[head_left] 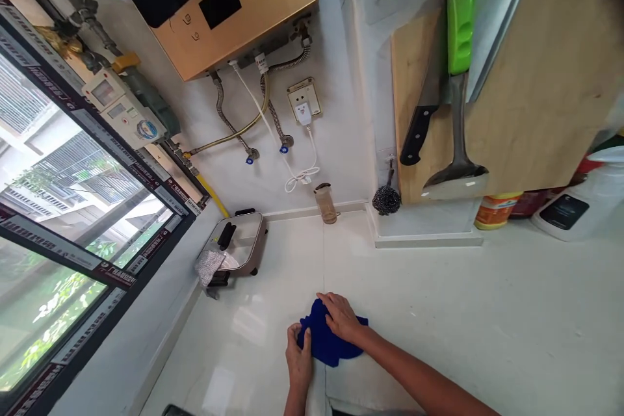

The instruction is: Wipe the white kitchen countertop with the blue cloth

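Observation:
A bunched dark blue cloth (331,346) lies on the pale glossy countertop. My left hand (298,359) grips its left edge, thumb on the near side and fingers curled round behind. Across the top of the cloth reaches my right hand (342,320), its fingers closed over the upper edge and the thumb bent against the fabric. The right fingertips are partly hard to make out. Part of the cloth spreads out flat below and to the right of my right wrist.
An electric pan (256,250) with a silvery cloth (209,266) stands by the window wall. A brown tumbler (325,205) sits at the back. A knife (420,123), spatula (459,78) and scrubber (387,199) hang right, near a cutting board (536,78) and white bottle (585,198).

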{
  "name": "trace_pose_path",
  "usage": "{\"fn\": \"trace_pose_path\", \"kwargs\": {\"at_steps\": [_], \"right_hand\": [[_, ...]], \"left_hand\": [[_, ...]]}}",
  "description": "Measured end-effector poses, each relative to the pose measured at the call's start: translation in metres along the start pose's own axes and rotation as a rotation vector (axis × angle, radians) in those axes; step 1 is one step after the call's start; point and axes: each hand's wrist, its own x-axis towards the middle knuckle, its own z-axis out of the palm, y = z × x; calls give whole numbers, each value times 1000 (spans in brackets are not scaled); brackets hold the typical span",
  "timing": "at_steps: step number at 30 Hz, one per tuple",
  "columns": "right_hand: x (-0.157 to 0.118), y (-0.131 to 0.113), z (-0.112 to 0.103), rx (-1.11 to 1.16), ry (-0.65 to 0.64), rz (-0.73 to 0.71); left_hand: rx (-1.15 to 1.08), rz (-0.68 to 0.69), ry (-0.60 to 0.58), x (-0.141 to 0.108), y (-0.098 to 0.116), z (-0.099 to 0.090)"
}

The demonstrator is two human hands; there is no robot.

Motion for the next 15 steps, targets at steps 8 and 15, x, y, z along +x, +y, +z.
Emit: {"fn": "trace_pose_path", "kwargs": {"at_steps": [8, 15], "right_hand": [[-8, 8, -38, 50, -53, -103], [20, 4, -124, 165, 247, -181]], "left_hand": [[-218, -226, -164, 12, 21, -19], [-387, -154, 129, 64, 73, -45]]}}
